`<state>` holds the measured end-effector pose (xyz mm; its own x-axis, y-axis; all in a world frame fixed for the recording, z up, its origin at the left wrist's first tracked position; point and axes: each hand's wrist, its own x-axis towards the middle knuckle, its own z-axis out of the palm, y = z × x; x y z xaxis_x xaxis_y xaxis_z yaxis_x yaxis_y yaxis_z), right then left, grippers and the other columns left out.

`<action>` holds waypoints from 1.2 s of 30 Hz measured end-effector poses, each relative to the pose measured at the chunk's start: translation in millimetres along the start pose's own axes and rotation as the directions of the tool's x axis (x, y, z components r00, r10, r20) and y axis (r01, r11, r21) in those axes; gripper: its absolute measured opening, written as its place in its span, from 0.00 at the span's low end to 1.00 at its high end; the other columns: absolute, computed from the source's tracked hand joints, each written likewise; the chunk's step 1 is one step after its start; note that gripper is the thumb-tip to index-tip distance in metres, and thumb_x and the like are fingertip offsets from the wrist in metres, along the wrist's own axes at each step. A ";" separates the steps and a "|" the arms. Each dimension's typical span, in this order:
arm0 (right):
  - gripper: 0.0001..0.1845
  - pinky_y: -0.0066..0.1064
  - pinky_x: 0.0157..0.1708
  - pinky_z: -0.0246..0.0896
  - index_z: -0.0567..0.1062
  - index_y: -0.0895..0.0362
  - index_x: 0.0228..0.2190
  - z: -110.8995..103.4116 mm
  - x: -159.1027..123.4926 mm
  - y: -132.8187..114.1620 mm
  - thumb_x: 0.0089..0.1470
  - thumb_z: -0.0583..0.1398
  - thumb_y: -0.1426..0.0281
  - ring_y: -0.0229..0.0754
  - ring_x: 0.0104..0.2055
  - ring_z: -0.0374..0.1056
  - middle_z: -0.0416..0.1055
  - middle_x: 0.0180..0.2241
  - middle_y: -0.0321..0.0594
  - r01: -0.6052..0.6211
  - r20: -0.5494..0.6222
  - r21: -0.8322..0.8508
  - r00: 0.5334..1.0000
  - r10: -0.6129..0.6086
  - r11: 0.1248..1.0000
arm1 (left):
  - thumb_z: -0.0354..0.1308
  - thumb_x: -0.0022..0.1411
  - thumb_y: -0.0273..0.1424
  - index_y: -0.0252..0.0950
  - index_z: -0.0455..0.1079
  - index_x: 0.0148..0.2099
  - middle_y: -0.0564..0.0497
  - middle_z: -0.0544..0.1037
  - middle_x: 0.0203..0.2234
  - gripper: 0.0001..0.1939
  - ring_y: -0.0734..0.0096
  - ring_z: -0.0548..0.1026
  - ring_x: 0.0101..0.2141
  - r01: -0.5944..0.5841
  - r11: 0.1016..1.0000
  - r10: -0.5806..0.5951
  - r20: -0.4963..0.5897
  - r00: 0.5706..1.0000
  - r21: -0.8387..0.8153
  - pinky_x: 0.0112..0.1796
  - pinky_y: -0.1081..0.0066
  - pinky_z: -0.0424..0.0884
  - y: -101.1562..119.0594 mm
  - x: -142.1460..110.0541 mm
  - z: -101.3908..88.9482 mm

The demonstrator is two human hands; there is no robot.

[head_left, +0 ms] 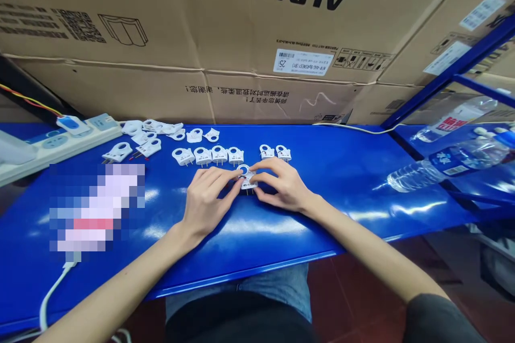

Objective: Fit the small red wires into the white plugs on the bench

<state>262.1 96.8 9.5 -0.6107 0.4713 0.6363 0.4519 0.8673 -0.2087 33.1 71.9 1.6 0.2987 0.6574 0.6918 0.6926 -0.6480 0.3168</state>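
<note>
Both hands meet at a white plug with a ring-shaped top (249, 178), its metal pins pointing toward me. My left hand (209, 195) pinches its left side between thumb and fingers. From the right, the fingertips and thumb of my right hand (284, 185) grip the same plug. Just beyond the hands stands a row of similar white plugs (219, 155), pins facing me. Two more such plugs (283, 153) sit a little to the right. Farther left lies a loose group of white ring-topped pieces (151, 131), some with pins showing.
A white power strip (80, 136) with a plugged-in adapter runs along the left. Nearer me, a blurred-out phone-like object (96, 209) has a white cable. Water bottles (434, 169) lie at right by a blue rack post (450, 75). Cardboard boxes (161, 86) wall off the blue table's (322, 236) back.
</note>
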 end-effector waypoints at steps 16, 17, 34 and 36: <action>0.08 0.42 0.48 0.73 0.76 0.52 0.43 -0.1 -1.2 -0.5 0.61 0.62 0.71 0.47 0.50 0.73 0.77 0.49 0.44 -0.067 -0.034 0.031 0.997 0.068 0.997 | 0.57 0.67 0.25 0.42 0.73 0.53 0.45 0.75 0.47 0.14 0.60 0.75 0.47 -0.007 1.000 0.007 0.091 0.996 -0.001 0.46 0.59 0.74 -1.2 -1.7 1.7; 0.08 0.42 0.49 0.73 0.76 0.52 0.43 0.4 -1.6 -0.9 0.61 0.62 0.71 0.46 0.50 0.73 0.76 0.49 0.45 -0.072 -0.030 0.039 0.997 0.074 0.997 | 0.57 0.67 0.26 0.41 0.73 0.52 0.45 0.75 0.47 0.13 0.60 0.75 0.46 -0.009 1.000 0.009 0.106 0.994 0.000 0.46 0.58 0.73 -1.5 -1.8 1.8; 0.07 0.50 0.54 0.63 0.80 0.51 0.42 22.8 2.7 23.2 0.62 0.63 0.67 0.54 0.58 0.64 0.72 0.56 0.45 -0.444 -0.096 -0.154 0.896 0.434 0.883 | 0.56 0.65 0.32 0.40 0.69 0.49 0.45 0.76 0.42 0.10 0.52 0.73 0.44 0.152 0.970 -0.202 0.280 0.939 0.189 0.41 0.57 0.68 -4.6 -2.9 7.3; 0.06 0.51 0.53 0.63 0.80 0.52 0.41 24.5 4.5 24.7 0.62 0.64 0.67 0.56 0.59 0.63 0.72 0.57 0.46 -0.457 -0.086 -0.188 0.890 0.449 0.870 | 0.56 0.66 0.32 0.40 0.69 0.48 0.45 0.76 0.42 0.09 0.52 0.72 0.44 0.157 0.967 -0.211 0.286 0.935 0.201 0.40 0.58 0.67 -4.0 -2.8 7.2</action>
<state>254.6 124.2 -11.0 -0.2844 0.7946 0.5364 0.7940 0.5088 -0.3328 34.1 75.4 -6.3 0.3206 0.8614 0.3941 0.8484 -0.4461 0.2850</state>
